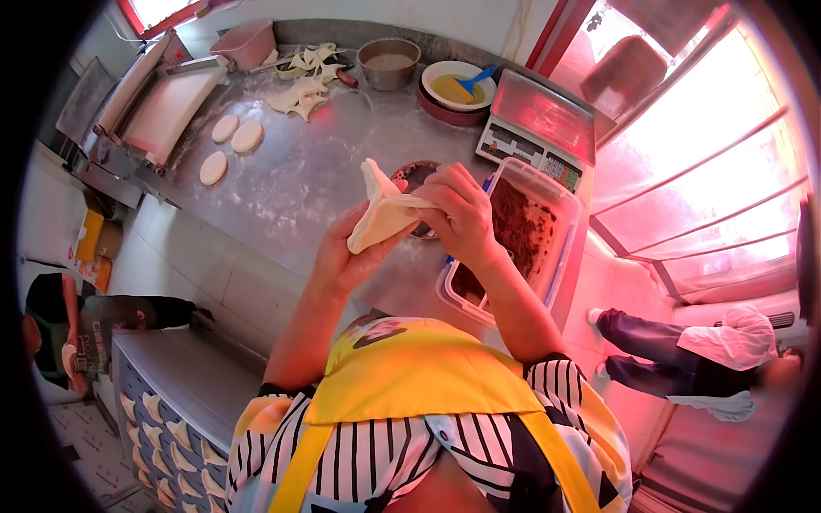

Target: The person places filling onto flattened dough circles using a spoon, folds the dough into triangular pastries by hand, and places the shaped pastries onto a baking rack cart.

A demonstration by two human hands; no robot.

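A pale three-cornered dough bun [382,215] with raised pinched ridges rests in my left hand [340,254], whose fingers curl around its underside. My right hand [460,212] pinches the bun's right-hand corner between thumb and fingers. Both hands are held up over the steel table [282,205]. Behind them a bowl [412,173] with dark contents is partly covered by the bun and my right hand. Close to my right forearm stands a clear plastic box [564,205] of dark reddish-brown crumbly filling [516,224].
Round dough discs [247,137] and dough scraps [299,97] lie left of a metal bowl [389,68]. A blue brush [469,84] sits in a white bowl [434,71] beside a scale [534,154]. Left are a roller machine [162,111] and bun-filled tray [175,419]. Two people [727,355] stand nearby.
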